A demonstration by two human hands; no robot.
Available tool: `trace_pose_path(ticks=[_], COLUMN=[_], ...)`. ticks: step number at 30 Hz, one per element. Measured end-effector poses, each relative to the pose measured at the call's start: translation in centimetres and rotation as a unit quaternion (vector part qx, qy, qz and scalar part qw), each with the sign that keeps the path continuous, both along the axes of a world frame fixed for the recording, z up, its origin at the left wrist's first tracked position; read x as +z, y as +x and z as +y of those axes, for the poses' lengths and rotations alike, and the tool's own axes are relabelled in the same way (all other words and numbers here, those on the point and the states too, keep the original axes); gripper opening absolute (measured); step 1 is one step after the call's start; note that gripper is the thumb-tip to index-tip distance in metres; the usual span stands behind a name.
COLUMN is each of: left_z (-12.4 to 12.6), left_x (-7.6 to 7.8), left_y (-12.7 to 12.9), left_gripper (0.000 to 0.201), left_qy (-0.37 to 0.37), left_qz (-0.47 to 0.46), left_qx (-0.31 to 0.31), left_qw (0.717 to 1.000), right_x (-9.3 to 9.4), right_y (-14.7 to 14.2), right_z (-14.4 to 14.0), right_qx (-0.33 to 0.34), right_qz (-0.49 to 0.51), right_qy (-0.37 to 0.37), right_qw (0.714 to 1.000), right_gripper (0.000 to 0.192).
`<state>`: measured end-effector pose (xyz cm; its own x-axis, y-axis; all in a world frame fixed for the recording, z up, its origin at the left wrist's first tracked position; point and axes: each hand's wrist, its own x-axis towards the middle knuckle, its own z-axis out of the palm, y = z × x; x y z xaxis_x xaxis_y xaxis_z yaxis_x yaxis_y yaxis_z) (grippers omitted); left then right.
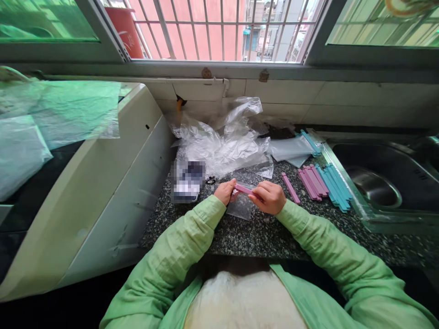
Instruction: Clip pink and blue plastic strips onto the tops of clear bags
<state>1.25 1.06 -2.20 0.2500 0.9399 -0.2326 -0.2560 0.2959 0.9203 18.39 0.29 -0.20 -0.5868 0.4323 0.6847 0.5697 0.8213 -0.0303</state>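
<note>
left hand (pixel 225 192) and right hand (pixel 269 197) each pinch an end of a slim pink plastic sealing clip (pixel 243 188), held over the speckled granite counter (pixel 247 233) with a small clear plastic bag (pixel 240 206) hanging under it. beyond, loose pink clips (pixel 311 183), blue clips (pixel 334 186), crumpled clear plastic sheeting (pixel 224 141).

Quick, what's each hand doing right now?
Left hand: closed on one end of the pink clip.
Right hand: closed on its other end, over a small clear bag.
</note>
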Motion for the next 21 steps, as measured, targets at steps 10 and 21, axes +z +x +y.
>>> trace_pose_path(ticks=[10,21], left_z=[-0.2,-0.2], left_x=[1.0,1.1], left_y=[0.2,0.0], left_gripper=[0.051,0.050], left_qy=[-0.028,-0.019], left_qz=[0.016,0.048], left_qx=[0.024,0.036], left_qw=[0.999,0.998], right_x=[0.5,1.1], right_y=[0.1,0.0], right_z=[-0.1,-0.3], right_qx=[-0.006,-0.001], right_qz=[0.013,0.040], right_qy=[0.015,0.025], right_qw=[1.000,0.999], right_gripper=[0.013,0.012])
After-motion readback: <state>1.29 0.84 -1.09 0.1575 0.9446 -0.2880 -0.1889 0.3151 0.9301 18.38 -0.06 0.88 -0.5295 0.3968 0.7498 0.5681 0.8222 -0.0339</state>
